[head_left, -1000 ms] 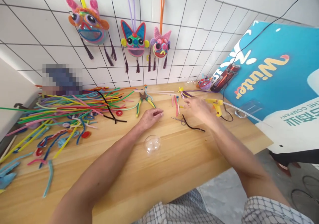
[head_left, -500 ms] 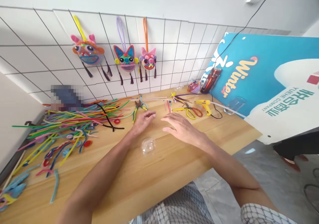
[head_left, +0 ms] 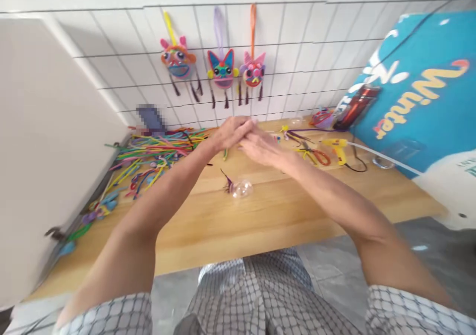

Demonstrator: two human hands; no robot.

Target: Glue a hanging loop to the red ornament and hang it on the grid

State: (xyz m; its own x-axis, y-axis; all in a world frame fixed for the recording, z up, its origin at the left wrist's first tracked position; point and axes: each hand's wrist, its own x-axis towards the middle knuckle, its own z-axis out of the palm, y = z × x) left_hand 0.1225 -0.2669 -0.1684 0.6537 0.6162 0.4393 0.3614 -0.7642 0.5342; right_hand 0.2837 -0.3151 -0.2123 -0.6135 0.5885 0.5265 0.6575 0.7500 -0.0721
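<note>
left hand (head_left: 228,133) and right hand (head_left: 261,146) have met; their grip i cannot tell. a dark-purple stringy tassel (head_left: 228,183) now lies beside the clear round plastic shell (head_left: 243,189), apparently paired.

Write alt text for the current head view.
A person's left hand and right hand overlap above a wooden table, beyond a clear shell and dark tassel. Colorful pipe cleaners lie left, a yellow glue gun right; three face ornaments hang behind.
</note>
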